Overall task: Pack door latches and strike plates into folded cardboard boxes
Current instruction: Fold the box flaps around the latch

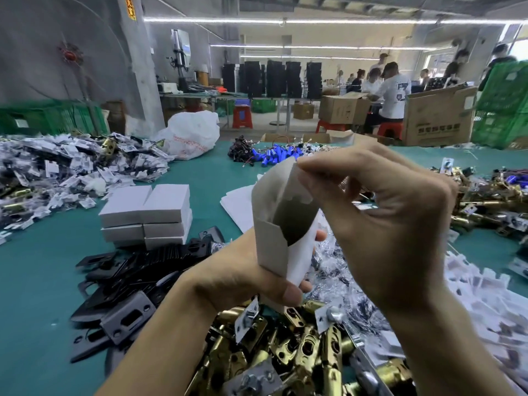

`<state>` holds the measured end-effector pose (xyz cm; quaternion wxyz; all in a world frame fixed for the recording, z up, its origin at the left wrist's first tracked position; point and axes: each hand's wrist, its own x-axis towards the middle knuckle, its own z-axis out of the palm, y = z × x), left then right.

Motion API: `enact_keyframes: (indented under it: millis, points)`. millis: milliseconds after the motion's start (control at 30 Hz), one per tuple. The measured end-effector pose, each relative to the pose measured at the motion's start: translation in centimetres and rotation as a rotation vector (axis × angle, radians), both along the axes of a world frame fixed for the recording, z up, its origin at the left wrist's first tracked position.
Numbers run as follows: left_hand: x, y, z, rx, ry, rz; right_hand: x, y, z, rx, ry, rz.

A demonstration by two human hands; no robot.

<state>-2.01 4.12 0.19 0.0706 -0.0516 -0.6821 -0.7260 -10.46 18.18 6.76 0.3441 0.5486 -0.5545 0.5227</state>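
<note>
Currently in hand: a small cardboard box (274, 238), grey inside and white outside, is being held up over the near middle of the table. Its open mouth is facing the camera, apparently ready for loading, and nothing is showing inside it.
Left hand (243, 275): is gripping the lower end of the box, thumb lying across the near face and a fingertip showing round the right side, steadying and squaring it.
Right hand (385, 224): is pinching the top flap (271, 187) between thumb and forefinger and holding it up and back, seemingly to clear the mouth. The other fingers are curling loosely and holding nothing else.
Door latches (303, 352): brass-coloured, are lying heaped at the near edge directly below the hands, handy for the next pick.
Second latch heap (485, 201): is sitting at the far right, well apart from the hands.
Strike plates (128, 270): black, are fanning out in a pile at the near left, just beside the latches and within reach of the left hand.
Finished boxes (148, 215): white and closed, are standing stacked to the left, beyond the plates and clear of the working spot.
Flat blanks (235, 202): white sheets are lying behind the held box, probably waiting to be folded.
Small bagged parts (71, 167): are spreading across the far left.
Table (37, 267): is wearing a green mat.
Stage, as judged: the box is standing open and the filling is not yet starting.
</note>
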Motion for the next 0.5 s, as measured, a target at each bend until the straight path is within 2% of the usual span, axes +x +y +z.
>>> enact_keyframes:
  millis: [100, 200, 433, 500]
  points:
    - [0.0, -0.2, -0.5, 0.047, -0.038, 0.011, -0.8, -0.4, -0.4, 0.074, -0.015, -0.081]
    - [-0.1, -0.1, -0.2, -0.006, -0.062, 0.057, -1.4, -0.6, -0.8, 0.168, -0.052, -0.137]
    - [-0.1, -0.1, 0.0, -0.015, -0.143, 0.072, -3.1, -0.4, -1.3, 0.545, -0.162, -0.163]
    - [-0.2, -0.1, 0.0, 0.035, -0.157, 0.065, -3.7, -0.2, -1.3, 0.682, -0.235, -0.144]
